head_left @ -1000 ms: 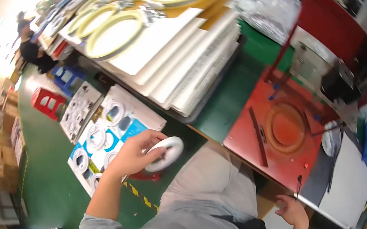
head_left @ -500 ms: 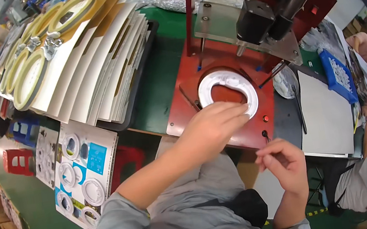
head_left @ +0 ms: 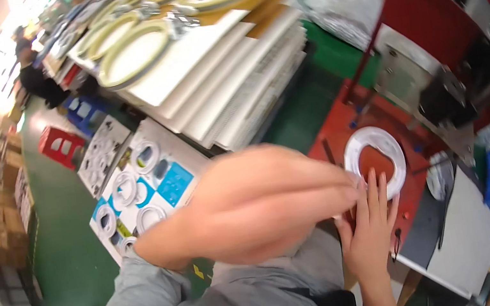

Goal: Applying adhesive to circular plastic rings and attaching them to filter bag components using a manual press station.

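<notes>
A white ring [head_left: 376, 160] lies flat on the red base plate [head_left: 335, 131] of a press machine. My left hand [head_left: 266, 204] is close to the camera and blurred; its fingertips reach the ring's near left edge. My right hand [head_left: 368, 233] is flat with fingers stretched out, and its fingertips touch the ring's near rim. Neither hand grips anything that I can see.
A tall stack of white boards [head_left: 226, 78] topped with yellow-green rings [head_left: 131, 52] lies on the green table to the left. Cards with white rings [head_left: 141, 190] sit below it. The machine's red upright [head_left: 429, 12] rises behind the plate. A person [head_left: 35, 78] sits far left.
The view swung left and my left hand rose close to the camera. The ring stays on the red plate. My right hand opened and moved up to the ring's near rim.
</notes>
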